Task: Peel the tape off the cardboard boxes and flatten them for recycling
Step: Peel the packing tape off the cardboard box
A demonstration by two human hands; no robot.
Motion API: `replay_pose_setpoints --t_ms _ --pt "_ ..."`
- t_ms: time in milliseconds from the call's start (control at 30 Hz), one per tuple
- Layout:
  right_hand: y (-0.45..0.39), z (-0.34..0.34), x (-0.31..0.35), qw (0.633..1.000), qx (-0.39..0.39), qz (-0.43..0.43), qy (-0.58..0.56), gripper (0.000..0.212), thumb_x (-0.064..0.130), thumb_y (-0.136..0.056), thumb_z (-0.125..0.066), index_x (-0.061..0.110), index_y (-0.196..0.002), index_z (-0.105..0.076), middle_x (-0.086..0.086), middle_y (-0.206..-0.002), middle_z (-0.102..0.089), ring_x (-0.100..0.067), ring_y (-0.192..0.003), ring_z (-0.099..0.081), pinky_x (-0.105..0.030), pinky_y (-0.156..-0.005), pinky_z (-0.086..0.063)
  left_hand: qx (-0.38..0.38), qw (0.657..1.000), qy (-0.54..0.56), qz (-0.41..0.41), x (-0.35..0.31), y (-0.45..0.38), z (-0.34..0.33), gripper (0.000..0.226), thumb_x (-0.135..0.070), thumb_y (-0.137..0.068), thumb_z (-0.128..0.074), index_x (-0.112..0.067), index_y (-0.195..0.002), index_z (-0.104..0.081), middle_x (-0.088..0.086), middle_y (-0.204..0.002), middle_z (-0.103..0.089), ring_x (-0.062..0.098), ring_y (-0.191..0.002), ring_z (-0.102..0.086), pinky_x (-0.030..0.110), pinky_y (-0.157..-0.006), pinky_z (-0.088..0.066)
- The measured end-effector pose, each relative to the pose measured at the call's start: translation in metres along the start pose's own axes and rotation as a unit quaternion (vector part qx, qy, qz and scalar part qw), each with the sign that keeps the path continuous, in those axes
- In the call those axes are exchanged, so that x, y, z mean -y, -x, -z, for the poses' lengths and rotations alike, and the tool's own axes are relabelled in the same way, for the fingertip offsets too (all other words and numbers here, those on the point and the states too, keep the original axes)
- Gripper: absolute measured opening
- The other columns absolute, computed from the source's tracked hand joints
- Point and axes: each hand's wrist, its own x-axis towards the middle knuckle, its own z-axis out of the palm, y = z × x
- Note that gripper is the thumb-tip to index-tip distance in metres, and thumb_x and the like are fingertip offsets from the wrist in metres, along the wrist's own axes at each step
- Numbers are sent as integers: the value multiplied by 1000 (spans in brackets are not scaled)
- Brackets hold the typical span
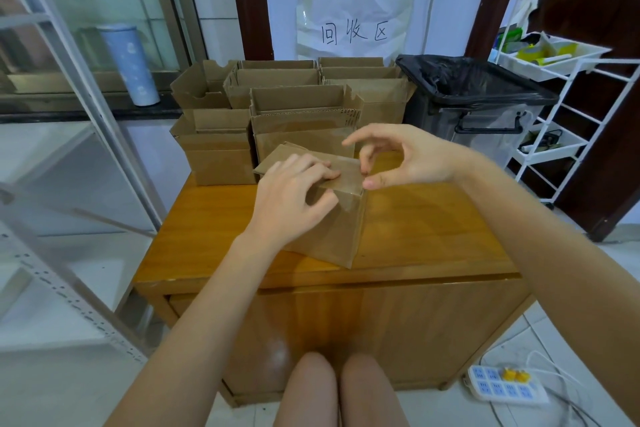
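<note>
A small closed cardboard box [332, 236] stands on the wooden table [433, 229], sealed with clear tape [349, 180] across its top and down its front. My left hand [294, 201] lies over the box top, fingers curled and pressing the lid. My right hand [405, 156] is at the box's right top corner, thumb and a finger picking at the tape's edge there; the other fingers arch above. Several open cardboard boxes [301, 111] stand in rows at the table's far side.
A bin lined with a black bag [474, 83] stands to the right behind the table, beside a white wire rack [568, 107]. A metal shelf frame [79, 135] stands at the left. A power strip [505, 385] lies on the floor at the lower right.
</note>
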Motion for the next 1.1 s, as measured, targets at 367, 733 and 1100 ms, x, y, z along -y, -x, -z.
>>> replay_pose_setpoints --t_ms 367,733,1100 --pt "12 -18 21 967 -31 -56 248 52 57 -78 -63 29 -120 -62 17 -99 -51 0 -94 -49 -27 -93 -36 7 1000 2 12 0 -1 1 44 -43 -82 -39 -25 -107 -71 -11 -110 -65 7 -101 -54 22 -76 -34" --pt "13 -48 19 958 -150 -54 239 34 45 -82 -68 29 -111 -68 12 -94 -48 -7 -93 -41 -35 -89 -36 55 998 -16 2 1 1 8 53 -50 -87 -31 -29 -121 -65 -10 -124 -62 9 -113 -52 22 -85 -34" --pt "9 -48 21 977 -166 -65 119 8 30 -83 -70 36 -79 -66 10 -88 -59 -13 -94 -54 -44 -93 -42 46 999 1 12 1 -1 7 52 -51 -84 -32 -30 -117 -67 -12 -122 -62 7 -113 -51 22 -85 -33"
